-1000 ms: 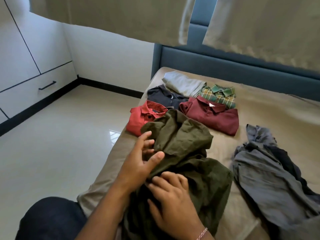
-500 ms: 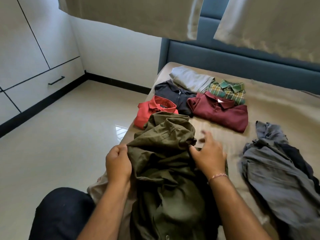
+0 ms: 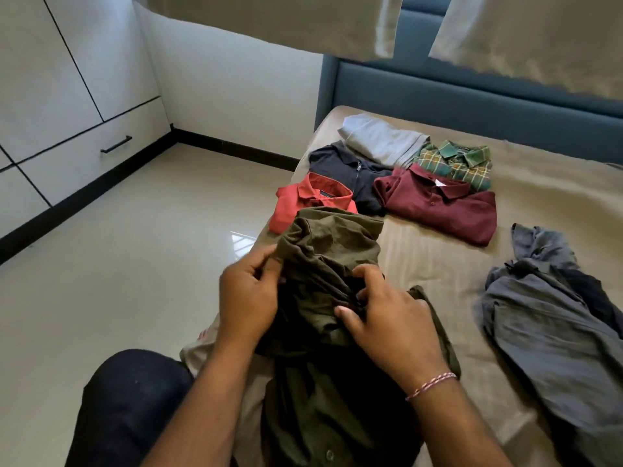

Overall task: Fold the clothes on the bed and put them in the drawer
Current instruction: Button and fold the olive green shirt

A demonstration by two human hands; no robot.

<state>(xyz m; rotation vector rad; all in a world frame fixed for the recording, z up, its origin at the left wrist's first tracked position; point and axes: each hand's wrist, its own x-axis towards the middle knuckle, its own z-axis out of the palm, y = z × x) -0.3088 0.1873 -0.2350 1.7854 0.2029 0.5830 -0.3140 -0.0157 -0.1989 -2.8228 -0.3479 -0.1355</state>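
Both hands grasp the crumpled olive shirt at the near edge of the bed: the left hand pinches its left side, the right hand curls into bunched folds, fingertips buried in cloth. The shirt's lower half runs off the frame at 6 o'clock. At 12 o'clock lie five folded garments, the red shirt partly covered by the olive one. At 3 o'clock a grey heap is cut off. The drawer sits at 10 o'clock
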